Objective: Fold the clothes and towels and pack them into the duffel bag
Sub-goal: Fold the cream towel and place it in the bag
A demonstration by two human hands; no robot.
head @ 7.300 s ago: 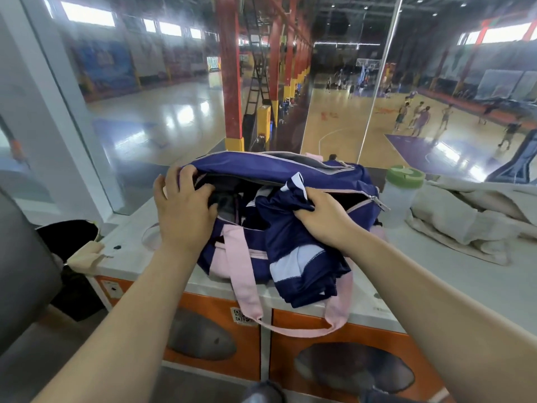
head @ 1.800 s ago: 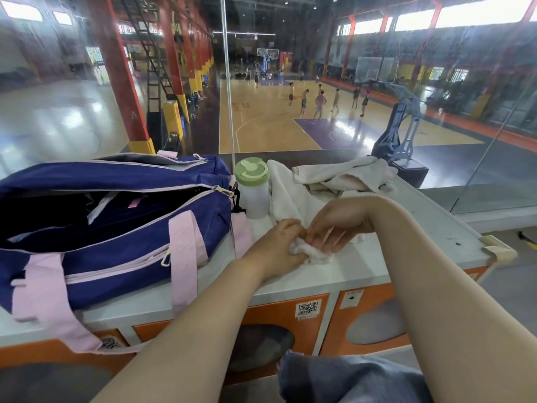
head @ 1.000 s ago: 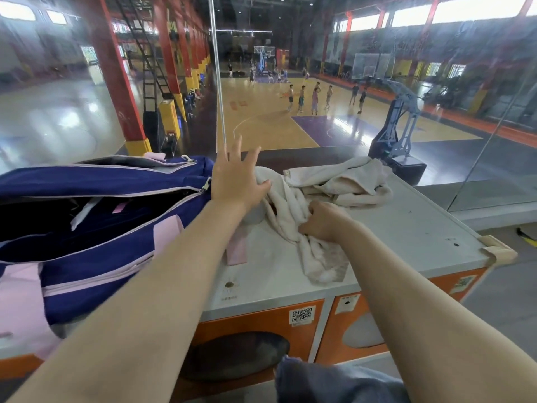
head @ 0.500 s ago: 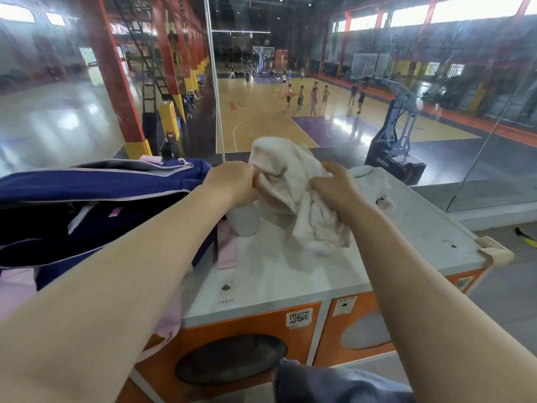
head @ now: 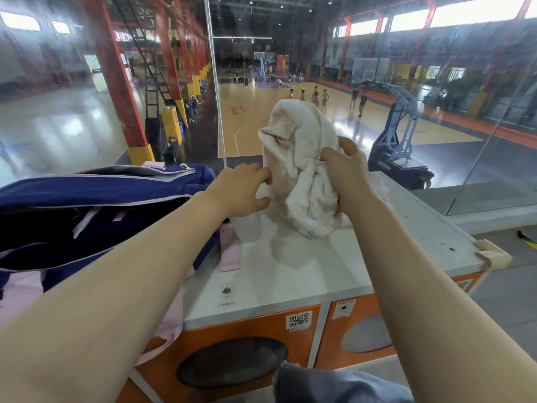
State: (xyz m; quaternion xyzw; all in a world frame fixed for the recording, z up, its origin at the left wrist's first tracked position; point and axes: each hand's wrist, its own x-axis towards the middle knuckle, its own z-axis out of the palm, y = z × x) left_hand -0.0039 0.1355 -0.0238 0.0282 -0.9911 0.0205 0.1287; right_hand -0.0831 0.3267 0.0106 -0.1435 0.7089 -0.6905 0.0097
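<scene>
An indoor sports hall is indicated by the basketball court with players and a wheeled hoop stand, seen through glass panels.

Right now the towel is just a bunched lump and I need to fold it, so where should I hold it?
Take the towel by its hem, likely the ribbed edge hanging lowest, coming from below. It is bunched; two corners along that edge would let it hang flat.

Cream towel, navy-and-pink duffel bag
</scene>
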